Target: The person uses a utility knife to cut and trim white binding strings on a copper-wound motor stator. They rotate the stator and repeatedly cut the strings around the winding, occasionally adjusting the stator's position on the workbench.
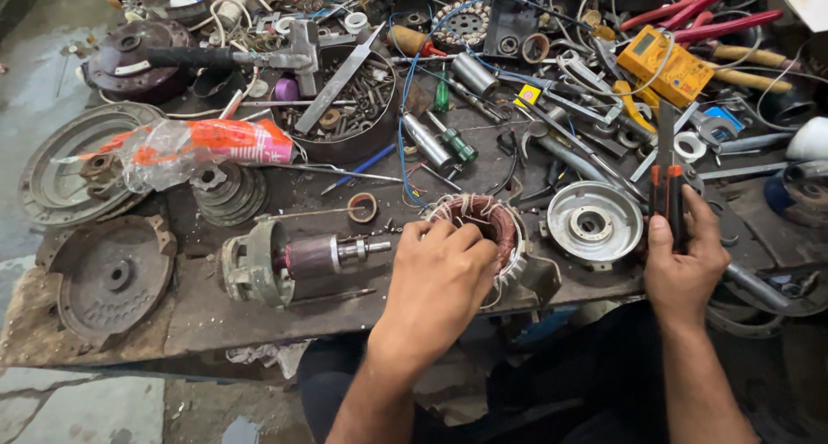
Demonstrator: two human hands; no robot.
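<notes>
My left hand (442,276) rests over a motor stator (483,215) with reddish copper windings, fingers curled on its near rim. My right hand (686,259) grips a pair of pliers (667,181) with black and orange handles, jaws pointing away from me. A round silver end cover (592,222) lies between the two hands. Left of the stator lies a rotor with its shaft (297,259) on the dark, greasy workbench (198,315).
Tools crowd the bench: a yellow multimeter (662,63), red-handled cutters (703,13), green screwdrivers (455,138), a bowl of screws (349,103), a hammer (233,58), a plastic bag (203,146), round motor covers (108,276) at the left. A blue wire (405,108) crosses the middle.
</notes>
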